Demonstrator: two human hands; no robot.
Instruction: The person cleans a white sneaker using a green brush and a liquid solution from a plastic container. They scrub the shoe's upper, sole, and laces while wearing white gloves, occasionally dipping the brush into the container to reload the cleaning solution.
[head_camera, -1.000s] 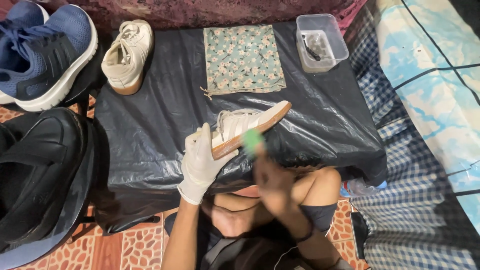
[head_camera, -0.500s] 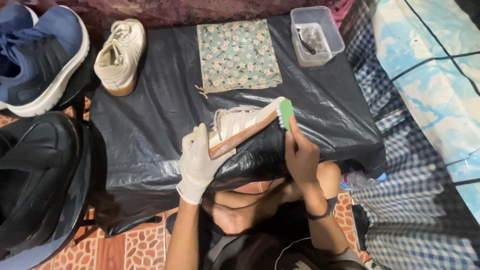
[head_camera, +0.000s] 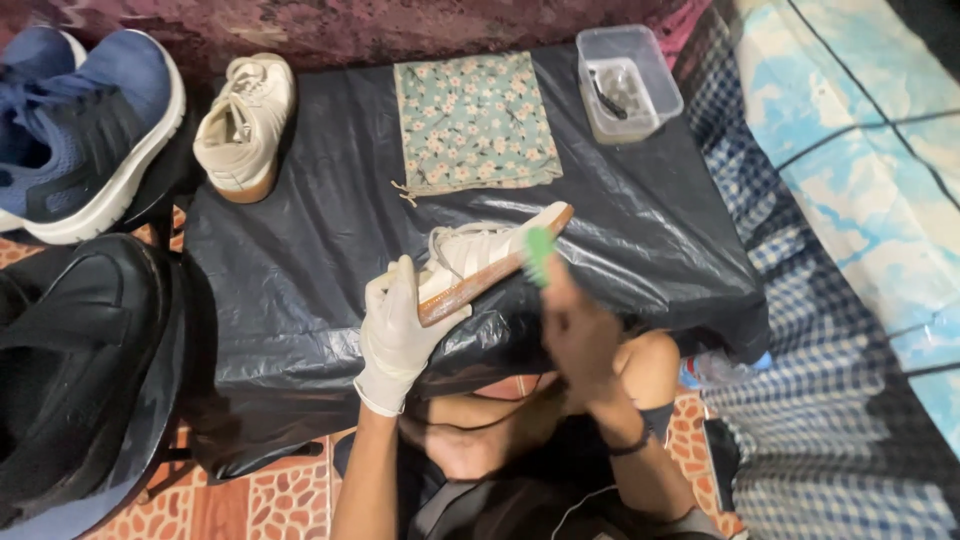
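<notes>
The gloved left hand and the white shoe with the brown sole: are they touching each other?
Touching. The head view shows the gloved left hand wrapped around the heel end of the white shoe, its fingers pressed against the upper, holding it above the black plastic sheet.

The single head-worn camera looks steeply down from just above the seated person's lap, close enough that both forearms enter from the bottom edge, facing forward across the black-covered table (head_camera: 300, 250) toward the far wall, with tiled floor at left and bedding at right.
</notes>
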